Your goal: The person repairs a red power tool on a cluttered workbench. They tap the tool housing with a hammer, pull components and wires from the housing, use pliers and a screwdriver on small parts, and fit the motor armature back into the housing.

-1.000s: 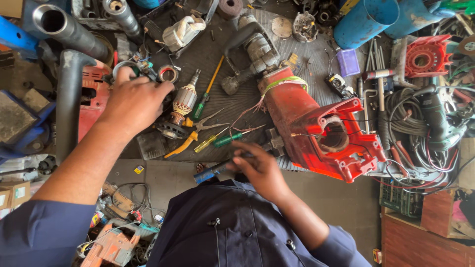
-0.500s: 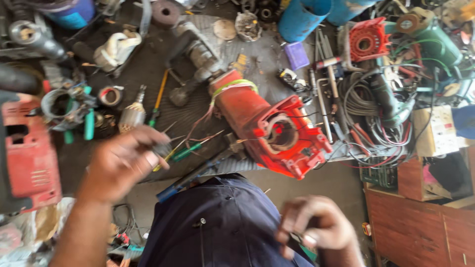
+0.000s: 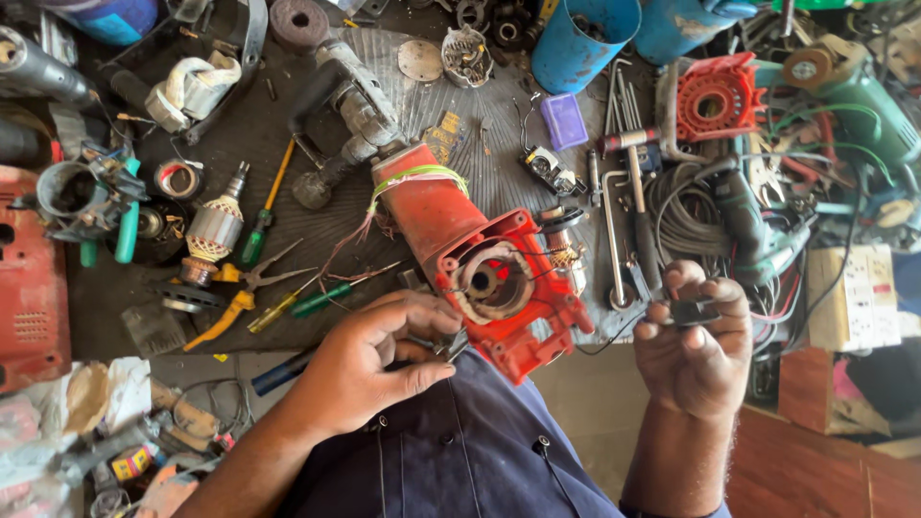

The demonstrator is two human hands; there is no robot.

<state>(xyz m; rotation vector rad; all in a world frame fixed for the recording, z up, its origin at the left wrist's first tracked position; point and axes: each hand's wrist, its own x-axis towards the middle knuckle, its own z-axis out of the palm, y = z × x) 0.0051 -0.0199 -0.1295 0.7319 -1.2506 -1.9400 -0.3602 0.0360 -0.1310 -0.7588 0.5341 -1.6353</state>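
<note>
On the cluttered grey surface (image 3: 288, 125), the big red plastic power-tool housing (image 3: 484, 254) now sits centre. Left hand (image 3: 369, 369) has slid over beside it, fingers pinched on a small metal part (image 3: 451, 347). Right hand (image 3: 696, 350) is up higher, fingers gripping a small black component (image 3: 693, 312). Blue cylindrical tub (image 3: 580, 38): contents unclear.

One camera sits on my head, facing steeply down over my chest. It views the cluttered workbench (image 3: 288, 125) from close overhead, with my left hand (image 3: 369, 360) and right hand (image 3: 696, 345) near the lower edge.
</note>
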